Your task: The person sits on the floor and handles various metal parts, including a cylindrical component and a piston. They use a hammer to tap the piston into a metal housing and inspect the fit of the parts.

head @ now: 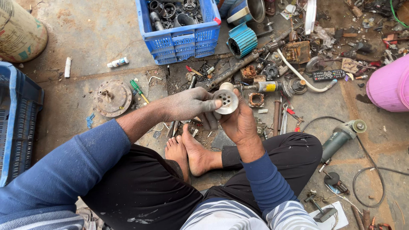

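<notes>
Silvery perforated metal disc (226, 100) at frame centre, pinched by left hand (189, 104) fingers, cupped underneath by right hand (240, 122) fingers; blue crate (181, 40) above; angle grinder (341, 137) lower right on floor.

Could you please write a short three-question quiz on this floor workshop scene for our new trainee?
1. True or false: both the left hand and the right hand touch the round perforated metal disc.
2. What lies nearest the person's right knee? A) the angle grinder B) the blue crate C) the pink tub
3. What colour is the handle of the screwdriver beside the rusty round plate?

Key
1. True: the disc sits between both hands.
2. A.
3. Green.
</notes>
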